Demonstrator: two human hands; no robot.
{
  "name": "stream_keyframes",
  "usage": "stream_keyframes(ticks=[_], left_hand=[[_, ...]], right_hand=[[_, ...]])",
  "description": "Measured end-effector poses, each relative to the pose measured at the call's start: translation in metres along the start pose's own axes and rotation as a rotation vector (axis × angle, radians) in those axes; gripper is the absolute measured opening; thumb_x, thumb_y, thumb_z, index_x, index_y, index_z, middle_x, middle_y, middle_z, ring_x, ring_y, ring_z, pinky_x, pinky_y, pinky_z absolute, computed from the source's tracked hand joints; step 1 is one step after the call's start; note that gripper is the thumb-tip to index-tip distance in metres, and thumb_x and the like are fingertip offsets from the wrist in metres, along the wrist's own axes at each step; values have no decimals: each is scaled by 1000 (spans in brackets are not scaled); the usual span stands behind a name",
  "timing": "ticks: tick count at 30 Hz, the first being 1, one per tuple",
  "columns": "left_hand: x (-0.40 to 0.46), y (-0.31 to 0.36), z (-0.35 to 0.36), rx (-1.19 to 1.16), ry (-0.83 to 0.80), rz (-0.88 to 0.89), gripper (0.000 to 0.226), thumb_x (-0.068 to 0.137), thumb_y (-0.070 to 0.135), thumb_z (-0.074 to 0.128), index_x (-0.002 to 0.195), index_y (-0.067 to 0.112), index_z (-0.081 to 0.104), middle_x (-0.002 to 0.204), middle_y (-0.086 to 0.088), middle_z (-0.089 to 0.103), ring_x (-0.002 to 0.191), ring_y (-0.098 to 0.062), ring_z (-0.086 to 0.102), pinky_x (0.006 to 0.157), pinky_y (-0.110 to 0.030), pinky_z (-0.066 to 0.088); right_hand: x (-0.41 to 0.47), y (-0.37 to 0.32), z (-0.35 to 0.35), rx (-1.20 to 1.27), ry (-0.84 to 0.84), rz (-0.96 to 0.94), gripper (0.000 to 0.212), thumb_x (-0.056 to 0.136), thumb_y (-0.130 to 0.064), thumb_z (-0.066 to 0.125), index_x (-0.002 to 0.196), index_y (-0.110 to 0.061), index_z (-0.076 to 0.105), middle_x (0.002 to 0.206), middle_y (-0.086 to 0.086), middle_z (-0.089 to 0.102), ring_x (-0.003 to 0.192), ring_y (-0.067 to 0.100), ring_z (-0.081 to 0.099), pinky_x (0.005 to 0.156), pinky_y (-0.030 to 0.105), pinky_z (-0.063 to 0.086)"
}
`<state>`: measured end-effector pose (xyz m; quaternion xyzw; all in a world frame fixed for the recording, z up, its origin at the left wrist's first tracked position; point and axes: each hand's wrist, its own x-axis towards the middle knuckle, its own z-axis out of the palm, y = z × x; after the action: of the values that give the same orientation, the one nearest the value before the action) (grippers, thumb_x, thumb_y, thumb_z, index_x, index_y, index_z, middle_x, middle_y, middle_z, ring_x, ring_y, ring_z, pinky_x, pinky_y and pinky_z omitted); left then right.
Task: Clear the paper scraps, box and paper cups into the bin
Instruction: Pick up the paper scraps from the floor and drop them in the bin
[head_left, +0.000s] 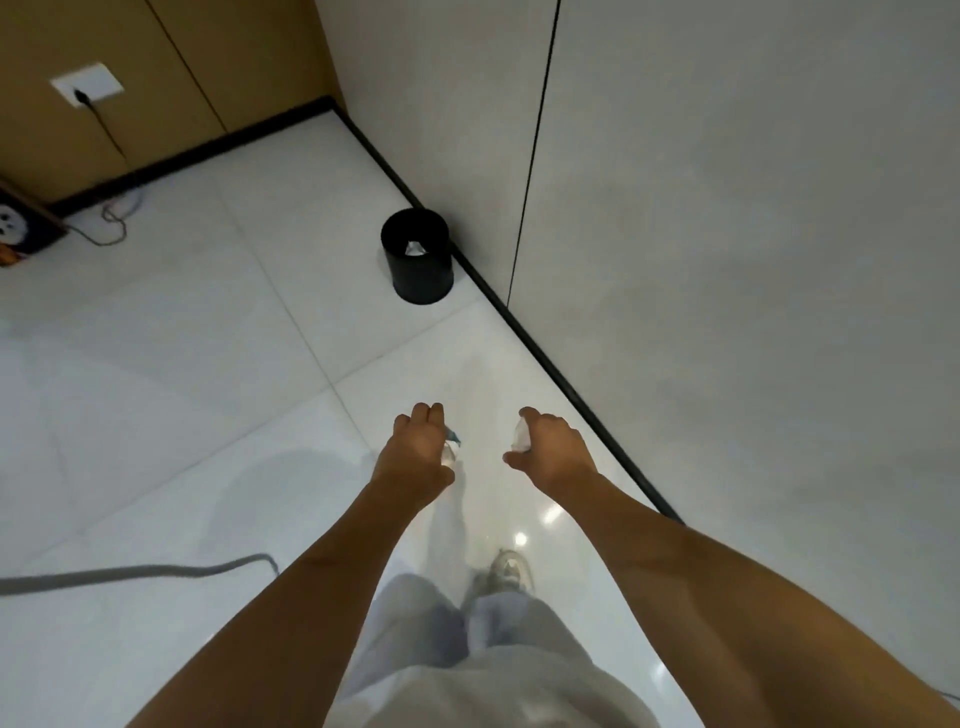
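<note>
A black round bin (415, 257) stands on the white tiled floor against the wall, with something white (414, 248) lying inside it. Both my arms reach forward at waist height, well short of the bin. My left hand (418, 449) grips a pale crumpled item with a blue-green edge (452, 441), mostly hidden under the fingers. My right hand (550, 449) holds a white crumpled piece of paper (520, 435), only partly showing past the fingers.
A grey wall with a black skirting (545, 358) runs along the right. A grey cable (135, 574) lies across the floor at the lower left. A wall socket (87, 85), thin cords and a dark box (21, 226) sit at the far left. My shoe (509, 571) shows below.
</note>
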<state>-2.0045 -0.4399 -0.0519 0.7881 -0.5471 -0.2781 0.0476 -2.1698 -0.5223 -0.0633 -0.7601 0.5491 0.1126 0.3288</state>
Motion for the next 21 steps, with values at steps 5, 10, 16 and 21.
stream_keyframes(ticks=[5, 10, 16, 21], left_hand=[[75, -38, -53, -13, 10, -58, 54, 75, 13, 70, 124, 12, 45, 126, -5, 43, 114, -24, 42, 86, -31, 46], [164, -87, -112, -5, 7, -68, 53, 75, 14, 72, 122, 11, 46, 122, -6, 44, 110, -25, 45, 84, -30, 45], [259, -139, -182, 7, 3, -45, 51, 74, 13, 70, 119, 11, 46, 122, -7, 44, 108, -25, 43, 80, -33, 48], [331, -159, -222, 11, -55, -68, 57, 74, 14, 70, 125, 11, 43, 124, -6, 42, 111, -25, 42, 82, -32, 47]], right_hand=[[89, -65, -32, -36, -9, -78, 57, 86, -36, 66, 132, -12, 44, 122, 10, 58, 113, 30, 55, 91, 34, 44], [175, -128, -55, -9, 18, -85, 59, 84, -37, 68, 132, -12, 45, 120, 11, 59, 111, 30, 56, 89, 33, 45], [265, -201, -85, 59, 21, -36, 65, 84, -37, 68, 139, -15, 41, 123, 10, 57, 114, 29, 54, 89, 30, 43], [328, -238, -107, 80, 9, -25, 70, 84, -37, 69, 143, -15, 38, 129, 9, 56, 120, 26, 52, 96, 31, 42]])
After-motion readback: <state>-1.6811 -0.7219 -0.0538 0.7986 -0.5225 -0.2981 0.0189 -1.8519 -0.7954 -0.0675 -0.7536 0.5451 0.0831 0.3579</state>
